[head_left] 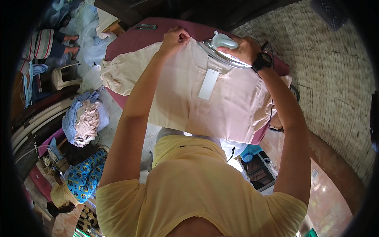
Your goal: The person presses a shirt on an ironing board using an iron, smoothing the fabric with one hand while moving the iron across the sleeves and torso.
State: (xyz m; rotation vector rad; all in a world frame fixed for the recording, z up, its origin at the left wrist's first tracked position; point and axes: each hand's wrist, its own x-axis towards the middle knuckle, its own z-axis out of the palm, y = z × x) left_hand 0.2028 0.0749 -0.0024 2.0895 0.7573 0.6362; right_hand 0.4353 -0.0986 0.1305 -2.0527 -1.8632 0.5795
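On the maroon board [169,25] lies a pale shirt [169,94]; left hand [174,40] pinches its cloth; right hand [245,50] grips an iron [218,40]; left of board, clothes pile [87,120]; right, woven matting [327,79].

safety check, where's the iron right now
In the head view, the iron is in the right hand, upper right of centre, at the pale shirt's far edge, just beyond the white tag.
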